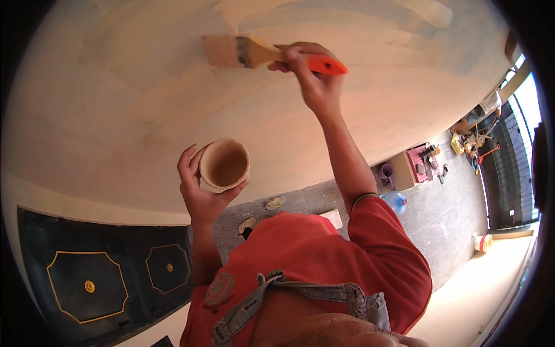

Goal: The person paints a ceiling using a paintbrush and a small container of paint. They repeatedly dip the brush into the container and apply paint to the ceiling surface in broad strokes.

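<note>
My right hand [315, 75] is closed round the handle of a wide paintbrush [260, 52], yellowish near the bristles with an orange-red end. Its flat bristles point left and lie against or very near the wall [173, 98], which bears uneven cream, peach and greyish strokes. Lower and to the left, my left hand [202, 191] grips a round, cream-smeared paint cup [225, 165] from its side, with the thumb near the rim. The cup's mouth faces up toward me; the inside is tan, and how much paint it holds I cannot tell.
Dark double doors [87, 283] with gold trim stand at lower left. On the grey floor [439, 231] to the right are a blue water jug [395, 201], a purple mug-shaped container [386, 171] and a white bucket [483, 243]. Slippers [275, 203] lie below the wall. A dark gate [509, 168] is far right.
</note>
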A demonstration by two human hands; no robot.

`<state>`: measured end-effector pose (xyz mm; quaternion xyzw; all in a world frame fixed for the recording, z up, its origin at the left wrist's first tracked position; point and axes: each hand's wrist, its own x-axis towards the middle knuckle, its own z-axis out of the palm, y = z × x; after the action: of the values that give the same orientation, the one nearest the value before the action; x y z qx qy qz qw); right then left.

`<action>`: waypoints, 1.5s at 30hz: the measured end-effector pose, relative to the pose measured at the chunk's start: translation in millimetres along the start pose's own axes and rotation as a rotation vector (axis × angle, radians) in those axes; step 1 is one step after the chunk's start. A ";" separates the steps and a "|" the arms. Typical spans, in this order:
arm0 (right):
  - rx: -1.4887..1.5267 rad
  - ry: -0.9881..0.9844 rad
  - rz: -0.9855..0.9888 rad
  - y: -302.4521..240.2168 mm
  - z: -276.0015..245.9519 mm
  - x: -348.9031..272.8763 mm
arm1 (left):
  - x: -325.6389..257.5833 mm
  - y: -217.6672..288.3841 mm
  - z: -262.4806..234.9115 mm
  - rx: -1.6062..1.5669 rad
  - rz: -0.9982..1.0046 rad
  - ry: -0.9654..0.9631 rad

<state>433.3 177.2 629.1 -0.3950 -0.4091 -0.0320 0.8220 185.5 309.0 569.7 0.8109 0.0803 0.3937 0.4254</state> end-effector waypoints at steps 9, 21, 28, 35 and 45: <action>-0.183 0.025 -0.121 -21.9 -53.0 34.7 | -8.7 -5.8 -6.8 0.015 -0.053 0.093; -0.571 0.376 -0.207 -119.1 -266.0 51.4 | -6.2 -17.1 -9.3 0.002 -0.015 0.015; -0.605 0.501 -0.283 -159.4 -336.9 56.2 | -7.7 -14.7 -14.3 -0.002 -0.013 -0.029; -0.847 0.675 -0.356 -179.8 -400.1 44.4 | -8.9 -23.0 -15.6 0.009 -0.025 -0.045; -1.332 1.067 -0.351 -173.2 -486.4 78.0 | -9.0 -16.3 -17.9 0.007 -0.052 -0.126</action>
<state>734.7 -249.1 619.7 -0.6570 0.0795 -0.5718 0.4849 170.2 326.2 558.2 0.8330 0.0759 0.3306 0.4370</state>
